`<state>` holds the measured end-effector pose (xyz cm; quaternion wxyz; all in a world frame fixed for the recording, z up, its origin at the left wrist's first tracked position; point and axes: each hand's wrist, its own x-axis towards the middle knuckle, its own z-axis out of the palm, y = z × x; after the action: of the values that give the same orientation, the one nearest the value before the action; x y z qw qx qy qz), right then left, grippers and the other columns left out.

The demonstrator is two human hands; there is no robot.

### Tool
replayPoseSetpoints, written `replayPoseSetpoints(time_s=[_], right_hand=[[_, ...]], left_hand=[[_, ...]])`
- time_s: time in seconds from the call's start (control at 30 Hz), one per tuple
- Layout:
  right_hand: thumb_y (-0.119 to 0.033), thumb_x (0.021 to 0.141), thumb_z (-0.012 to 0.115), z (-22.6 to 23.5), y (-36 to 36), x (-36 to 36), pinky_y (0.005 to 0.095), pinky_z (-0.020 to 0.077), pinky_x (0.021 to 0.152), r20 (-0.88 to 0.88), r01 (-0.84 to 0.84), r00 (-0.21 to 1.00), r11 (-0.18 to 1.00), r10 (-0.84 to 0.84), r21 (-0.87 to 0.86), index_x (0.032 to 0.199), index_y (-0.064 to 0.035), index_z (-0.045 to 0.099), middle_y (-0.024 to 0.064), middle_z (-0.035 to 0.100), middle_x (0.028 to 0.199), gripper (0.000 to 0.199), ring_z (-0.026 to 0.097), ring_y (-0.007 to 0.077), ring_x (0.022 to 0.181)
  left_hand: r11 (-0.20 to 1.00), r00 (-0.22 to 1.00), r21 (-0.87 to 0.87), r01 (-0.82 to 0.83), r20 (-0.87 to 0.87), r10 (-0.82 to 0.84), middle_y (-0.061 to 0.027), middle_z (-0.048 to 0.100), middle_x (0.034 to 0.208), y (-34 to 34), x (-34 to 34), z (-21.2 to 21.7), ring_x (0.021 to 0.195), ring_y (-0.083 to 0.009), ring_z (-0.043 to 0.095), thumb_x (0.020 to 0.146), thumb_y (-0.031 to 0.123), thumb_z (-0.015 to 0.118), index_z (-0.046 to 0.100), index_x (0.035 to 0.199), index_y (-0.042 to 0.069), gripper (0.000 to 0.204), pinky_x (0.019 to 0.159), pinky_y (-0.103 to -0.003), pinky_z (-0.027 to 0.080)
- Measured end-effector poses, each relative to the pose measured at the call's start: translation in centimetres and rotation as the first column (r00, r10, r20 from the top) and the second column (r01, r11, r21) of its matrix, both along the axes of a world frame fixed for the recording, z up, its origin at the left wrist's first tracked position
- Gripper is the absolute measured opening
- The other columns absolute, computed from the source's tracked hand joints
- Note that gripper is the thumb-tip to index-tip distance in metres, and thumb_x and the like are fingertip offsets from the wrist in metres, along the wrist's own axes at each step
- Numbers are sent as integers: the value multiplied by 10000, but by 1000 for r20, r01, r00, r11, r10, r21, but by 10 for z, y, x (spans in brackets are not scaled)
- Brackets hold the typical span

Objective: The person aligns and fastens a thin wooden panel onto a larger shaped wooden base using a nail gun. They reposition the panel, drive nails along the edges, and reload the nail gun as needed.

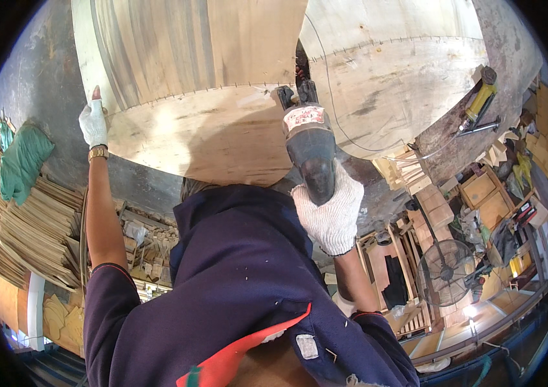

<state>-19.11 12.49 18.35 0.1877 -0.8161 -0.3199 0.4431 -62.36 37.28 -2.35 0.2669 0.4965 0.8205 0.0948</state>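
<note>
Power tool (311,145): likely heavy; our right hand (331,216) grips its rear, four o'clock. Left hand (94,122): ten o'clock, at panel (158,129), grasp unclear.

Here we are on the wearer's head, at the left fisheye of a side-by-side pair, upright and pitched steeply downward! Closest of all comes the dark blue shirt (235,258), filling the lower middle, and beyond it, at middle range, the left hand (94,126) and right hand (335,216). The wooden panels (222,138) spread across the top, the fan (445,274) sits farther off at right, and everything bends round towards a black rim.
</note>
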Motion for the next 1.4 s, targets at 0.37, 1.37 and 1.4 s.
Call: replayPoseSetpoints(time_s=[0.37, 1.37, 1.4], right_hand=[[-118, 748, 739, -3, 6, 1, 361, 566, 696, 9, 4, 1000, 1000, -4, 22, 981, 46, 672, 189, 698, 764, 293, 729, 273, 696], [-131, 739, 750, -6, 20, 3, 366, 572, 720, 38, -16, 999, 997, 13, 80, 993, 51, 677, 199, 716, 813, 321, 739, 306, 733], [-130, 740, 751, -6, 21, 2, 366, 573, 722, 43, -18, 999, 996, 14, 90, 994, 51, 677, 198, 717, 817, 321, 741, 302, 738]], left_hand=[[1000, 1000, 13, 4, 20, -4, 10, 510, 584, -1, 2, 1, 509, -74, 449, 892, 659, 698, 650, 707, 31, 656, 485, -285, 383], [999, 999, -32, -33, 9, 33, 15, 517, 584, 0, 1, 1, 508, -75, 474, 883, 666, 698, 659, 715, 34, 656, 492, -271, 384], [999, 999, -37, -32, -1, 32, 19, 511, 582, 0, 2, 1, 506, -72, 472, 883, 667, 698, 658, 714, 37, 653, 490, -269, 382]])
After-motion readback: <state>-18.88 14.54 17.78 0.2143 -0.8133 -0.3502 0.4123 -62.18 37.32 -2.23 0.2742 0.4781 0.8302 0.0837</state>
